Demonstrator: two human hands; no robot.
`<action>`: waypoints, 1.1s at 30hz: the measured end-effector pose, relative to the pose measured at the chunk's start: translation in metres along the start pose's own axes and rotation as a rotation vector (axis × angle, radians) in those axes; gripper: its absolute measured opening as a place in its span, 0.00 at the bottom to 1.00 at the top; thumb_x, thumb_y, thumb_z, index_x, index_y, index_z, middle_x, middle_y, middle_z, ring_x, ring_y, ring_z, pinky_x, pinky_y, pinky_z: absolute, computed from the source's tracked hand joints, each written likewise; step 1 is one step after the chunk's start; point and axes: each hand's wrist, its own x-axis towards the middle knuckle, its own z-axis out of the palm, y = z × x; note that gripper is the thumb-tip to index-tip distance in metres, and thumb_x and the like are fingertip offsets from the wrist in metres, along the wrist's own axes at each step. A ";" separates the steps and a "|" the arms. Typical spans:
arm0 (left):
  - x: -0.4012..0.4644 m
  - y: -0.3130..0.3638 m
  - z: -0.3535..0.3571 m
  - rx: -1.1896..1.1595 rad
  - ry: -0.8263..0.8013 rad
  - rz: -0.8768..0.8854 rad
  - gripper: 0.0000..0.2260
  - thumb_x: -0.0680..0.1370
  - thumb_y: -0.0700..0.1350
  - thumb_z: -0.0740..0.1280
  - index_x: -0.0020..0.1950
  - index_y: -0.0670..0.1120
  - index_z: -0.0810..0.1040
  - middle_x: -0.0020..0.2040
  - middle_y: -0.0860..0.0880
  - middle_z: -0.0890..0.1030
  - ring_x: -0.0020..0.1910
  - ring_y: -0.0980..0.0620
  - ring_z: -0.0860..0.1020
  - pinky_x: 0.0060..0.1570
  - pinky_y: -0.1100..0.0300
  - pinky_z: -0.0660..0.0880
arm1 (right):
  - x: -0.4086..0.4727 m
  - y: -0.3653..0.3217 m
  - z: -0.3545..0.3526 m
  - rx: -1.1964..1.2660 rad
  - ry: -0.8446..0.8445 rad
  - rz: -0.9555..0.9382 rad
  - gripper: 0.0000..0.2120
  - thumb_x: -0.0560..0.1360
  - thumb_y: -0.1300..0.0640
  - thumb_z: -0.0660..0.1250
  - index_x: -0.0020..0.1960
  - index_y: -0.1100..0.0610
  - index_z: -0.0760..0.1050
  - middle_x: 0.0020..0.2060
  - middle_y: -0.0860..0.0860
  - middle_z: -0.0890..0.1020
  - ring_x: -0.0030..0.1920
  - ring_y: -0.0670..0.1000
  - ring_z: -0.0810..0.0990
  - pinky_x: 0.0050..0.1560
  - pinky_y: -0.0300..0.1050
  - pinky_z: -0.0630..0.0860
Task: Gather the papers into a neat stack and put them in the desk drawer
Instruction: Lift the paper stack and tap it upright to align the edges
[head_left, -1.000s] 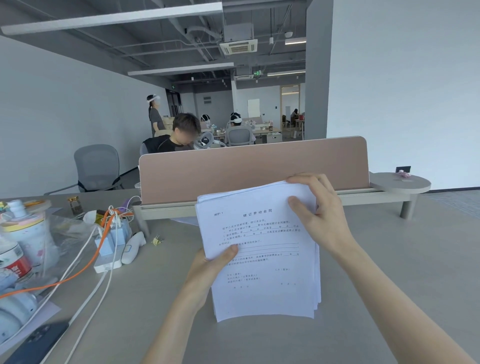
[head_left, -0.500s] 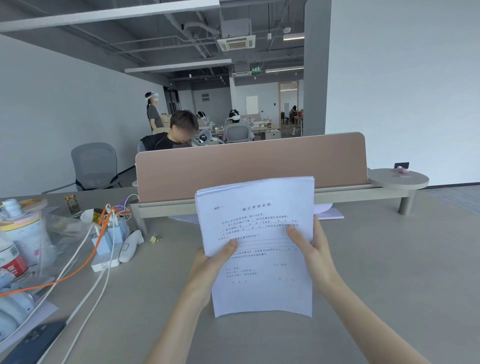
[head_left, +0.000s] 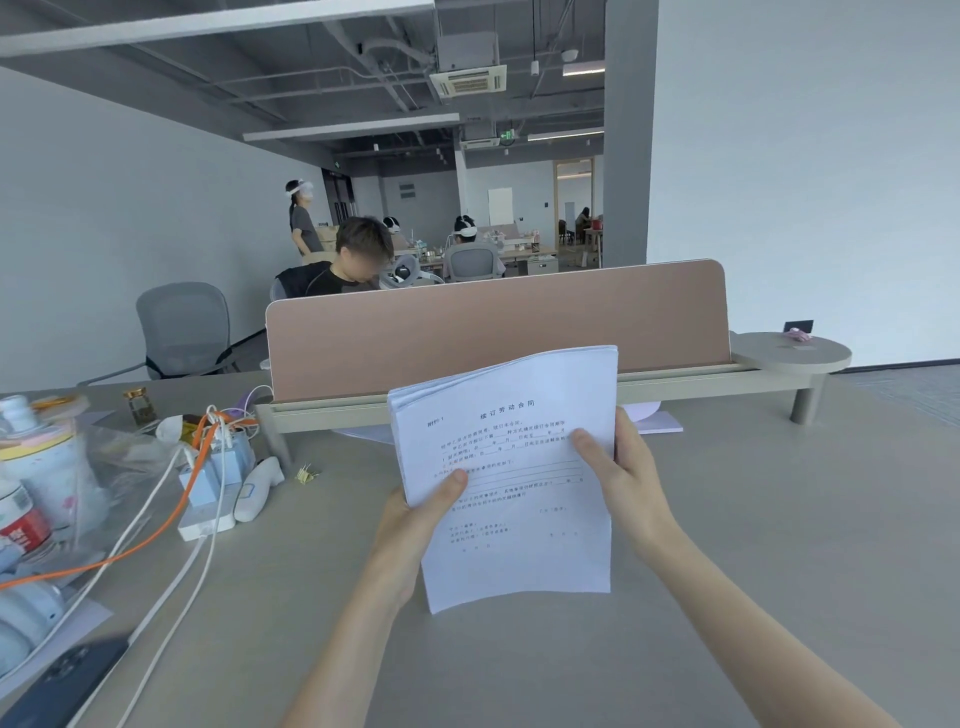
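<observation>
A stack of white printed papers (head_left: 511, 540) stands nearly upright with its bottom edge on the grey desk (head_left: 753, 545) in front of me. My left hand (head_left: 418, 519) grips its left edge, thumb on the front sheet. My right hand (head_left: 621, 473) grips the right edge, thumb on the front. The top of the stack bends slightly backward. Another loose sheet (head_left: 657, 418) lies flat on the desk behind the stack, under the raised shelf. No drawer is in view.
A pink divider panel (head_left: 493, 332) on a raised shelf (head_left: 789, 356) runs across the back of the desk. At left are a power strip with chargers and cables (head_left: 208, 499), a white device (head_left: 254, 491), bottles (head_left: 31, 493), a plastic bag, a phone (head_left: 57, 680). People sit beyond.
My right hand slid from the top edge of the stack down to its right side. The sheets' edges now line up more evenly, and the stack stands more upright.
</observation>
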 end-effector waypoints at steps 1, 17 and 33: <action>0.000 -0.003 0.000 0.007 0.002 -0.008 0.10 0.76 0.45 0.73 0.57 0.49 0.84 0.54 0.49 0.88 0.54 0.50 0.86 0.56 0.50 0.79 | -0.002 0.005 0.001 0.005 -0.013 0.027 0.09 0.82 0.55 0.64 0.61 0.46 0.77 0.55 0.39 0.85 0.58 0.44 0.82 0.60 0.48 0.76; 0.023 -0.023 0.011 0.078 0.108 0.024 0.02 0.74 0.47 0.76 0.46 0.53 0.85 0.41 0.59 0.88 0.40 0.60 0.86 0.41 0.60 0.81 | 0.003 0.019 0.006 -0.059 0.069 0.102 0.09 0.83 0.57 0.62 0.58 0.48 0.78 0.53 0.44 0.86 0.54 0.47 0.85 0.52 0.44 0.82; 0.045 -0.078 0.006 0.140 0.048 -0.141 0.02 0.76 0.48 0.73 0.46 0.56 0.84 0.40 0.66 0.86 0.49 0.61 0.83 0.54 0.57 0.76 | -0.017 0.082 0.007 -0.238 0.086 0.348 0.18 0.83 0.58 0.60 0.65 0.37 0.70 0.55 0.32 0.82 0.57 0.34 0.80 0.55 0.36 0.76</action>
